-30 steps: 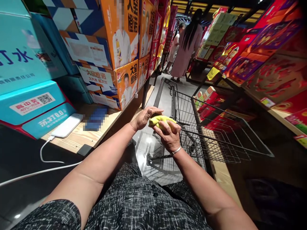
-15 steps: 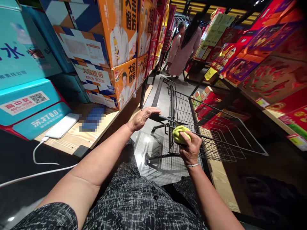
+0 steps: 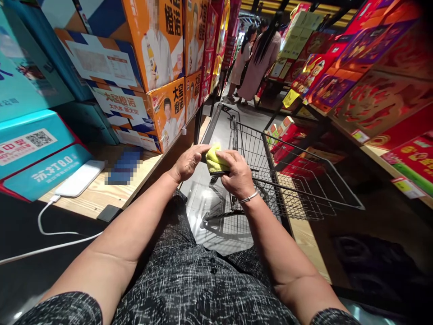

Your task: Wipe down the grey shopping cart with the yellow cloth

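Note:
My right hand point(image 3: 237, 174) is closed around a bunched yellow-green cloth point(image 3: 216, 159) with a dark edge. The cloth lies at the near end of the black handle point(image 3: 214, 121) of a shopping cart. My left hand point(image 3: 188, 163) has its fingers stretched out flat at that same end, their tips next to the cloth. Whether they touch the handle or the cloth I cannot tell. The cart point(image 3: 287, 169) has a dark wire basket and stands tilted in view in front of me.
Stacked orange drink cartons point(image 3: 169, 108) and a teal box point(image 3: 43, 149) stand on the wooden shelf at left. A white power bank point(image 3: 80, 178) with a cable lies beside a blurred blue item point(image 3: 124, 167). Red gift boxes point(image 3: 372, 99) line the right. Several people point(image 3: 262, 58) stand ahead.
My right hand has moved left and up along the cart with the cloth, coming close to my left hand. The left hand stays by the handle's near end. The view has shifted slightly.

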`<act>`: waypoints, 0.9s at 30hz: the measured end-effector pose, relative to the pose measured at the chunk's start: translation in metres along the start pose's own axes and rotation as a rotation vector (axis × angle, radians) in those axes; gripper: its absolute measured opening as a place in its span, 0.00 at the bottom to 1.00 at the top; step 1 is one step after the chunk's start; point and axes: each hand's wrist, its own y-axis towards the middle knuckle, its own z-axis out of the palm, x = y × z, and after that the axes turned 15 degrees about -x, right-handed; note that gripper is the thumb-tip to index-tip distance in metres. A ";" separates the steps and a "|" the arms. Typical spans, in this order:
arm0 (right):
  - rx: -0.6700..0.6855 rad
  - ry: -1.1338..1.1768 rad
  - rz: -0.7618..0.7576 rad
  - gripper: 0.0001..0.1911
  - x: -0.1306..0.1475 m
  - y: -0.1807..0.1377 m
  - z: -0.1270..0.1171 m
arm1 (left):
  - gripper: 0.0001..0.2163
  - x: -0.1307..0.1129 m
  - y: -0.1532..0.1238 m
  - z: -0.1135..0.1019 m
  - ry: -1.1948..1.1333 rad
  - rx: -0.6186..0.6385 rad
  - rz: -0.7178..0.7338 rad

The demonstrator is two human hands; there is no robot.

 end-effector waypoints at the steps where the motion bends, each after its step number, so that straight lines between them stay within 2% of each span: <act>1: 0.015 0.038 0.019 0.30 -0.004 0.000 -0.003 | 0.34 0.001 0.000 -0.003 0.063 0.020 0.044; 4: -0.011 0.152 0.054 0.28 -0.022 -0.009 -0.011 | 0.25 0.000 0.002 -0.011 0.316 0.087 0.143; 6: -0.043 0.166 0.071 0.29 -0.040 -0.024 -0.018 | 0.27 -0.006 0.003 -0.014 0.473 0.131 0.153; 11: 0.001 -0.154 0.064 0.36 -0.085 -0.073 -0.051 | 0.33 -0.030 0.010 -0.012 0.709 0.234 0.174; 14: -0.075 -0.359 0.136 0.38 -0.088 -0.089 -0.064 | 0.34 -0.041 0.011 -0.003 0.731 0.258 0.206; 17: -0.132 -0.379 0.169 0.39 -0.068 -0.086 -0.053 | 0.34 -0.046 0.006 0.011 0.669 0.277 0.264; 21: -0.081 -0.050 0.138 0.42 -0.038 -0.061 -0.019 | 0.31 -0.041 -0.001 0.024 0.663 0.279 0.276; 24: -0.087 0.166 0.148 0.40 -0.037 -0.042 -0.004 | 0.27 -0.033 -0.001 0.023 0.659 0.264 0.293; 27: -0.037 0.160 0.117 0.33 -0.054 -0.041 -0.009 | 0.24 -0.025 0.002 0.019 0.630 0.263 0.298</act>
